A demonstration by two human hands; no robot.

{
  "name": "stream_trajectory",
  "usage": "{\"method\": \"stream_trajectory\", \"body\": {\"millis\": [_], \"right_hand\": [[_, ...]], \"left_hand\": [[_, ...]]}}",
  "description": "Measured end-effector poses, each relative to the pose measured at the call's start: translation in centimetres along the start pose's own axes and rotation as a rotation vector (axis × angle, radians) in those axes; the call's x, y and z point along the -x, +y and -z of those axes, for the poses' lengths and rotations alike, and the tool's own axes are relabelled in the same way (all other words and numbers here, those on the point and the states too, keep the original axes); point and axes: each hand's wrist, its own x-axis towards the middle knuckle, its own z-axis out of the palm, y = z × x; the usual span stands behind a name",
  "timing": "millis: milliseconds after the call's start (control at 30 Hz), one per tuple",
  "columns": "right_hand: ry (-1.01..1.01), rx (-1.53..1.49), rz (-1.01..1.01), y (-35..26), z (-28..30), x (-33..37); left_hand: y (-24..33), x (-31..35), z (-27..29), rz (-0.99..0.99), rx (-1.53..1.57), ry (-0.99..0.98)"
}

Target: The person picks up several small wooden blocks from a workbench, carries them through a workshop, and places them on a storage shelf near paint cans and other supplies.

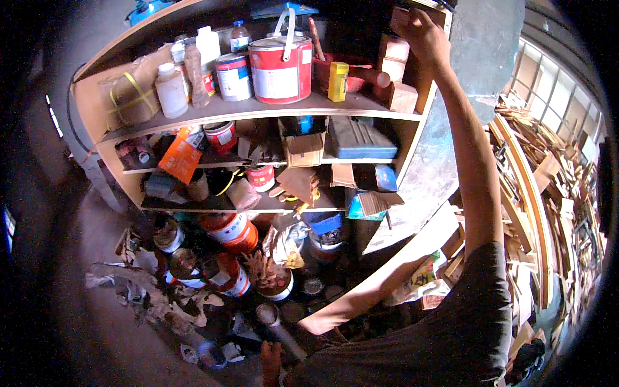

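My right hand [425, 35] reaches up to the top right of the shelf unit, its fingers closed around a dark-looking wooden block [401, 20]. Right below it, pale wooden blocks [393, 48] are stacked on the top shelf, next to the side panel. A round-ended wooden handle [382, 79] lies against them, in front of a red pan-like thing [361, 64]. Low in the view, some fingers of my left hand [271, 361] show beside a grey tube [287, 338]. Shadow hides whether that hand holds anything.
The top shelf [258, 111] carries a red paint bucket [279, 77], a smaller can [233, 77], a yellow box [338, 82] and bottles. A blue-grey case [362, 138] sits below. Buckets [229, 232] and rubbish crowd the floor. Scrap wood [554, 213] is heaped at the right.
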Motion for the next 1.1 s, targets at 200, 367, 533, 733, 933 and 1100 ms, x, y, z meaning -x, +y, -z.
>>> {"method": "stream_trajectory", "body": {"millis": [200,367,533,733,933,1100], "right_hand": [[-0.234,0.137,-0.027,2.4,2.8,8.0],[-0.288,0.055,-0.041,1.8,1.3,9.4],[-0.257,0.041,-0.066,2.3,0.2,10.3],[-0.21,0.03,-0.048,3.0,-0.2,11.4],[-0.262,0.059,-0.077,2.6,0.1,11.2],[-0.273,0.036,-0.102,2.5,-0.4,11.4]], "left_hand": [[2.9,0.5,0.5,-0.026,-0.031,-0.044],[-3.4,-0.7,0.6,-0.078,0.28,0.109],[2.1,1.4,2.4,0.09,0.124,-0.092],[3.1,3.3,1.8,0.191,0.234,-0.086],[2.7,3.8,1.2,0.153,0.241,0.006],[2.1,1.7,1.7,0.022,0.182,-0.117]]}}
